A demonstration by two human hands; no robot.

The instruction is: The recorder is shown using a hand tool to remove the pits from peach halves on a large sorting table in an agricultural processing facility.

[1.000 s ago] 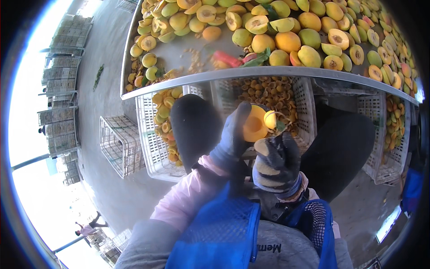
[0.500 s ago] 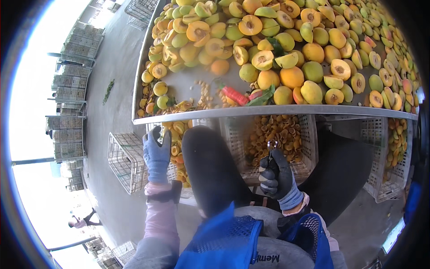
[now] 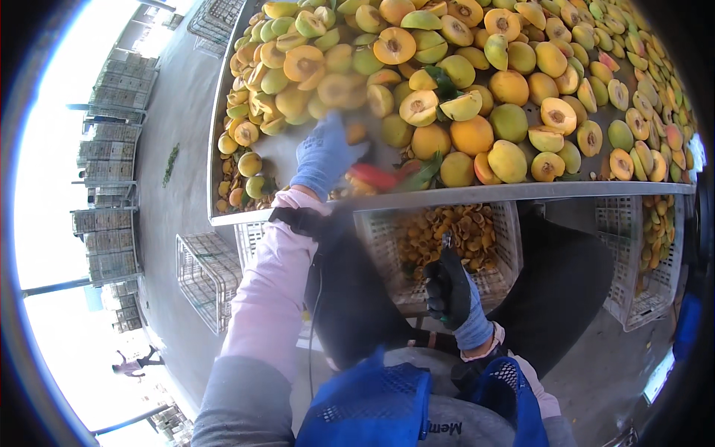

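Observation:
My left hand (image 3: 326,155), in a blue-grey glove, reaches over the metal-rimmed table (image 3: 447,197). Its fingers are smeared by motion, close to a small orange-yellow fruit half (image 3: 356,134); whether they touch it I cannot tell. Around it lie heaped yellow-green peaches (image 3: 509,121), many cut in halves. My right hand (image 3: 449,292), in a dark-palmed glove, is wrapped round a small hand tool (image 3: 447,240) with a shiny metal tip. It is held above my lap, in front of a crate of fruit pieces. A red object (image 3: 375,176), blurred, lies near the table's front edge.
Below the table edge stands a white plastic crate (image 3: 509,246) holding orange fruit pieces (image 3: 454,231). Another crate (image 3: 622,261) with fruit is at the right. An openwork crate (image 3: 208,276) rests on the floor at left. Stacked crates (image 3: 119,141) and a distant person (image 3: 138,363) are farther left.
My left hand has moved up and forward from below the table edge to the fruit on the table. The right hand, still gripping the tool, has shifted slightly.

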